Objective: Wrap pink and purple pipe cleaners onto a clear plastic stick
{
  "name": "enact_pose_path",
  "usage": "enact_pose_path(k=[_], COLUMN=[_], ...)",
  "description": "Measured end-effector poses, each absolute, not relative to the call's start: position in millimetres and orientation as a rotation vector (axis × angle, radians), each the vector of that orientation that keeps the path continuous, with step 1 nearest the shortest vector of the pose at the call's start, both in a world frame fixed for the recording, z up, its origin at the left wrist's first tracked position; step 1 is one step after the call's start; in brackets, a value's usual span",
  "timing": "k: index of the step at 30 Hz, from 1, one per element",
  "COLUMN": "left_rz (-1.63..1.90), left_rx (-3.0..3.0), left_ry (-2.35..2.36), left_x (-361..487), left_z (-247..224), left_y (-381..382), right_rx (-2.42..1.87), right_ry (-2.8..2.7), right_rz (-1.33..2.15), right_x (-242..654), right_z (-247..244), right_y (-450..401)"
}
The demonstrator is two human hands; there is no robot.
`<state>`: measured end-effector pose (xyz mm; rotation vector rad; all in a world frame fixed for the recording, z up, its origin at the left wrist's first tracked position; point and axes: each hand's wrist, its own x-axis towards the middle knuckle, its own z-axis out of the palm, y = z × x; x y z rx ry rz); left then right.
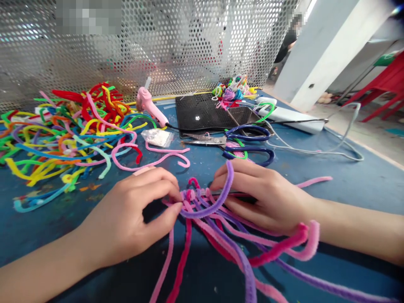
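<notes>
Pink, magenta and purple pipe cleaners [217,235] hang in a row from a knotted strip, their loose ends spreading toward me over the blue table. At the strip's left end, my left hand [132,214] pinches a purple pipe cleaner [225,193] between thumb and forefinger; its free end curls up in front of my right hand [259,198]. That right hand lies bent over the strip's right end, fingers closed on it, though the fingertips are partly hidden. Just beyond the hands lie blue-handled scissors [249,143] and a curled pink pipe cleaner [151,164].
A tangled heap of coloured pipe cleaners [63,130] fills the left. Farther back are a pink glue gun [151,105], a small plastic bag [158,137], a black mesh tray [202,113] and a white power strip [293,118] with cables. A perforated metal screen [176,50] stands behind.
</notes>
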<state>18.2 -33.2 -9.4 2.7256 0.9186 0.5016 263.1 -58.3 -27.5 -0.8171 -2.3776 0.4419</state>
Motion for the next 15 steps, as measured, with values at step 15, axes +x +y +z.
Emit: enact_pose_path(k=[15], left_rz=[0.516], left_rx=[2.666], left_ry=[0.685], left_x=[42.4], left_z=[-17.0], left_y=[-31.6], right_rx=[-0.788], right_ry=[-2.692], right_rz=[0.304], right_x=[254.7], right_z=[-15.4], right_y=[-96.3])
